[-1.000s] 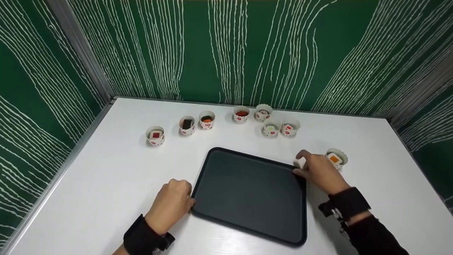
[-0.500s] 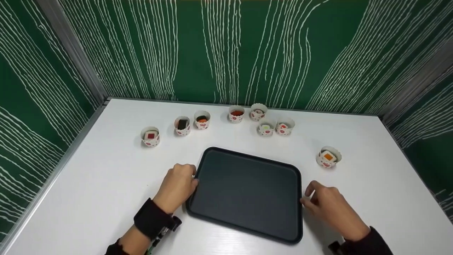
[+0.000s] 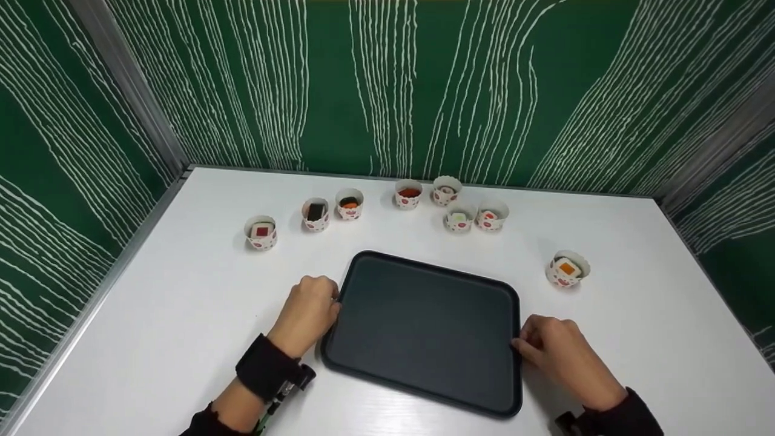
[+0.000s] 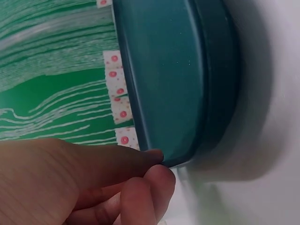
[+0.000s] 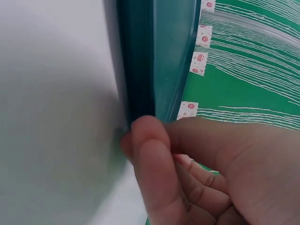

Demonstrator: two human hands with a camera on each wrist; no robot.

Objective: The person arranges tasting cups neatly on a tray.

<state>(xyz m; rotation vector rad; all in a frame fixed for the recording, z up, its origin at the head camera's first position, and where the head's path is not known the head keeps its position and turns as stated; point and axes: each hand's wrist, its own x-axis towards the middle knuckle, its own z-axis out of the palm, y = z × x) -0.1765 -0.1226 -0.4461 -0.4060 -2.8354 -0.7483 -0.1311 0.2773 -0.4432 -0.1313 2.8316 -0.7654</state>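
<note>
One dark tray, centre of white worktop, apparently stiff, light, smooth-rimmed plastic, likely slippery; left hand pinching rim at 9 o'clock, right hand pinching rim at 3 o'clock, best held at these opposite edges.

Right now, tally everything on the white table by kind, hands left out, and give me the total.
Small white paper cups with red dots: 8, namely the left cup, two, four behind the tray, and one on the right.
Dark rectangular plastic tray: 1.
Total: 9.
</note>
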